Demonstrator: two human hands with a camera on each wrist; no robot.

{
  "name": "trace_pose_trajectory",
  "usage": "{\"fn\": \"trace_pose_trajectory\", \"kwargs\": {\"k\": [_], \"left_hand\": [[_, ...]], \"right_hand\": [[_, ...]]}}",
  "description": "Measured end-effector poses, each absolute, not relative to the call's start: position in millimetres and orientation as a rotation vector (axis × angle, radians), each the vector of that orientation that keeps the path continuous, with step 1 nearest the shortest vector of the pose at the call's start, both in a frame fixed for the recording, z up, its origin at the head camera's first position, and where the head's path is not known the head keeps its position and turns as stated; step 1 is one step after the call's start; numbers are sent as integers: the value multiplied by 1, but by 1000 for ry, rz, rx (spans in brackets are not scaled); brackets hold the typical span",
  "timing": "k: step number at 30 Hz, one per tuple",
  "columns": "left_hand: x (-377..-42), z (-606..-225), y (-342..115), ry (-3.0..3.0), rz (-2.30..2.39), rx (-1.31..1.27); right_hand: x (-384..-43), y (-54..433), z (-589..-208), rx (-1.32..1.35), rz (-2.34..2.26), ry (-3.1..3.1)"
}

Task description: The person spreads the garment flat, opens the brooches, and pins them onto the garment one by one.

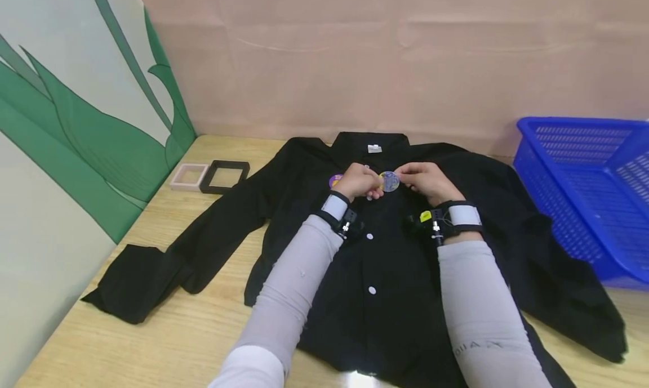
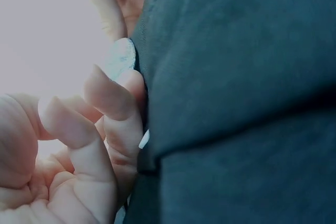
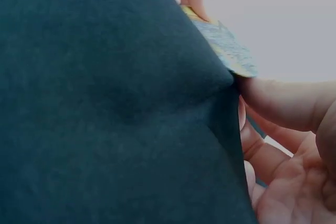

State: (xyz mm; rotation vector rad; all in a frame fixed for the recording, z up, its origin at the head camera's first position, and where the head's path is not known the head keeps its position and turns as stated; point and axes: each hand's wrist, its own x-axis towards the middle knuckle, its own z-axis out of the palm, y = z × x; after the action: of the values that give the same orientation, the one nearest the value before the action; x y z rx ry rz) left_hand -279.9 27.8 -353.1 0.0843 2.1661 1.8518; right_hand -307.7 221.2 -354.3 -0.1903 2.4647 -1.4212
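Observation:
A black button-up shirt (image 1: 324, 230) lies spread on the table, its collar at the far side. On its upper front is a round badge (image 1: 390, 182), mottled blue-grey with some yellow. My left hand (image 1: 361, 182) pinches the badge's left edge, one finger lying on its yellow part in the right wrist view. At the opposite edge, my right hand (image 1: 428, 181) grips with the thumb (image 3: 283, 103) against the rim, and shirt cloth is drawn up there. The badge's back is hidden. A purple round badge (image 1: 334, 179) shows on the shirt beside my left hand.
A blue plastic basket (image 1: 563, 208) stands at the right, next to a sleeve. At the back left, a pale pink square frame (image 1: 189, 186) and a black one (image 1: 203, 188) lie side by side. White buttons (image 1: 372, 290) run down the shirt front.

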Motion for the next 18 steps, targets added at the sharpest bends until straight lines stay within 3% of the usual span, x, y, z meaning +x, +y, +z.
{"fn": "trace_pose_trajectory", "kwargs": {"k": [18], "left_hand": [[-284, -356, 31, 2005, 1913, 5]], "right_hand": [[-309, 223, -357, -293, -1377, 2403]]}}
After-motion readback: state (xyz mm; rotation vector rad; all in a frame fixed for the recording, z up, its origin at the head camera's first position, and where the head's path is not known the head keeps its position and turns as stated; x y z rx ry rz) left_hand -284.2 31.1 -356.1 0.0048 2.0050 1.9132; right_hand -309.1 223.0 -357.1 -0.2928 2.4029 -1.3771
